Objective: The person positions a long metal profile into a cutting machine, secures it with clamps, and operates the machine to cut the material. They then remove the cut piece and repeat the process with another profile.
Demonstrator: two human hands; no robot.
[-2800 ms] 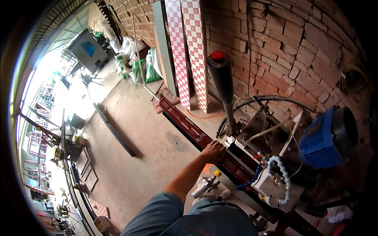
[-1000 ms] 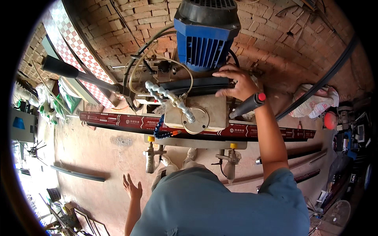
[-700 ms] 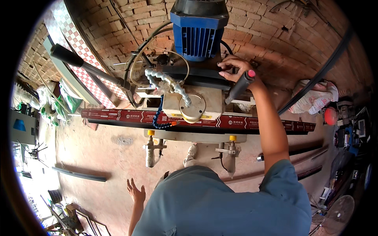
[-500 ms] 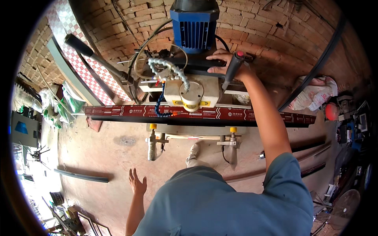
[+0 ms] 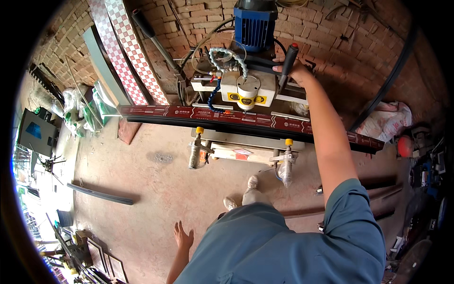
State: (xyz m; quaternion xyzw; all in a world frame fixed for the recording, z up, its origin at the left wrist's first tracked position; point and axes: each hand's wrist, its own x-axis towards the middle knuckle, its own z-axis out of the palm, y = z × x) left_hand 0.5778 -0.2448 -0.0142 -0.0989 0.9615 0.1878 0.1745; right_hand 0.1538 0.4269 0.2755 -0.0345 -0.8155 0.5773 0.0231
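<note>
On the machine by the brick wall, a black lever with red knob stood nearly upright, right hand clamped round it. Left hand hung open, fingers apart, by the hip. Long dark-red profile lay crosswise below; blue motor behind; checkered panels leaning left.

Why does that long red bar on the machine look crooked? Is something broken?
Nothing looks broken. The long red bar lies flat across the machine; its slope and bend come from the fisheye lens. The right hand grips the black lever, and the left hand hangs open. A dark strip lies loose on the floor.
</note>
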